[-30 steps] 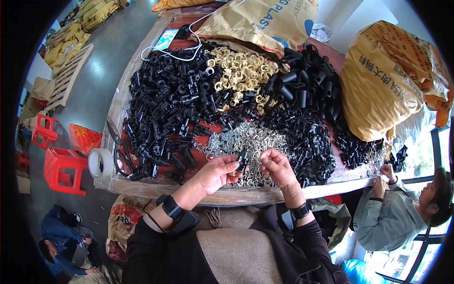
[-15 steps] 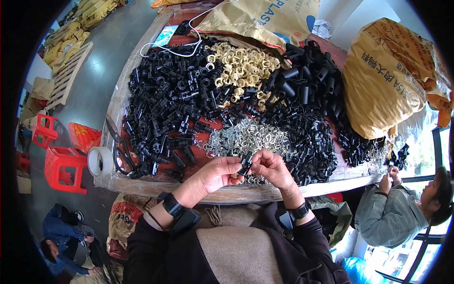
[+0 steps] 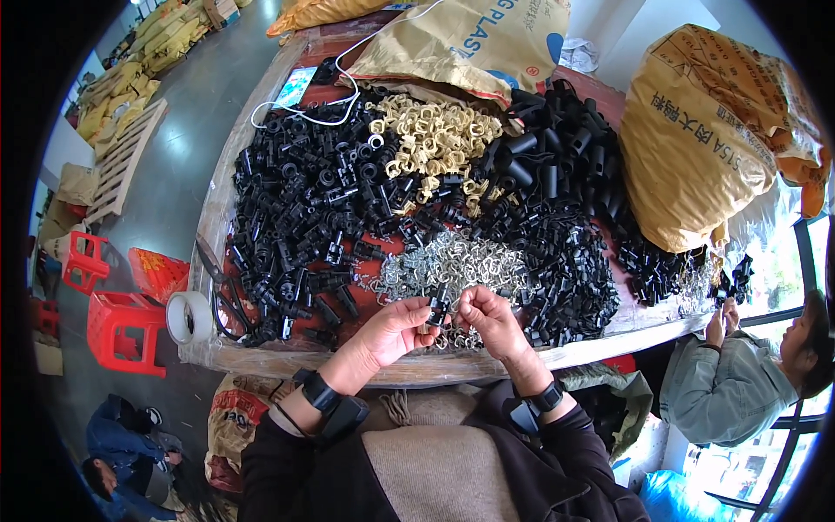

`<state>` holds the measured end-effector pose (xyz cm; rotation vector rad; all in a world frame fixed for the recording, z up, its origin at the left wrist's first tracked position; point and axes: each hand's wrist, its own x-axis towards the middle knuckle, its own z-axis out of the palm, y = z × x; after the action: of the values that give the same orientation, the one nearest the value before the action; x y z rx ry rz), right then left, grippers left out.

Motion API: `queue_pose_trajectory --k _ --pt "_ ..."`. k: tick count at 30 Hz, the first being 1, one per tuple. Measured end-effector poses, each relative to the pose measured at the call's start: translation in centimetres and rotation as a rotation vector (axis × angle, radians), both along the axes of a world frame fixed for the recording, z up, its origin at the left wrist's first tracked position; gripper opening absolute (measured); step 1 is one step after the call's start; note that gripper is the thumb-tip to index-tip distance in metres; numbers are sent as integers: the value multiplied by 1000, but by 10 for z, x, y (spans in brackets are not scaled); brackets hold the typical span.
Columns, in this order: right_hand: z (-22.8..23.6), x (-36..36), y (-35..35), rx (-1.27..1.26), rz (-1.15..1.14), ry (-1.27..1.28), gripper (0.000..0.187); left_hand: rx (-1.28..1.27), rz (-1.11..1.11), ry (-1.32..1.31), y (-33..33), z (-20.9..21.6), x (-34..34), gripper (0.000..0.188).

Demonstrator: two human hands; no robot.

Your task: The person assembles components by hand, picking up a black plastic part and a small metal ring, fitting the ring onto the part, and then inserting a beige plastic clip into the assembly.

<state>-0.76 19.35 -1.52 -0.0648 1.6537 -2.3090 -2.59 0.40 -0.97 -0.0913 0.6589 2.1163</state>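
Note:
My left hand [image 3: 393, 334] pinches a small black plastic fitting [image 3: 439, 306] upright between thumb and fingers, just above the table's near edge. Close by on its right, my right hand [image 3: 492, 320] has thumb and forefinger pressed together; whatever lies between them is too small to make out. A gap shows between the right fingertips and the fitting. Right behind both hands spreads a pile of small silvery metal clips and screws [image 3: 474, 261]. Small black clip-like pieces [image 3: 570, 291] lie heaped to the right, and larger black plastic fittings [image 3: 300, 191] to the left.
Farther back lie cream plastic rings [image 3: 439, 130] and black tubes [image 3: 565, 148]. A full yellow sack [image 3: 696, 148] stands at the right. Scissors [image 3: 222, 283] and a tape roll [image 3: 189, 317] lie at the left edge. A co-worker [image 3: 739, 365] sits at the right, another person at the lower left.
My right hand has drawn slightly away from the black fitting, which it was touching. The left hand still holds the fitting, now more upright. The whole view has shifted a little.

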Motion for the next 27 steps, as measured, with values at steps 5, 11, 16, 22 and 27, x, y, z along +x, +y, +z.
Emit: queue_pose_trajectory --k 5,11,16,22,27 --pt "3 1 -1 261 -28 179 8 -91 91 -49 3 -3 3 14" --pt "24 6 -9 624 -94 468 7 -129 98 -86 4 0 5 15" --pt "38 8 -16 818 -127 693 9 -147 77 -29 4 0 7 15" --pt "37 11 -17 904 -139 811 10 -202 92 13 5 -1 10 15" --pt "39 14 -16 1032 -124 869 10 -256 92 97 7 1 14 15"
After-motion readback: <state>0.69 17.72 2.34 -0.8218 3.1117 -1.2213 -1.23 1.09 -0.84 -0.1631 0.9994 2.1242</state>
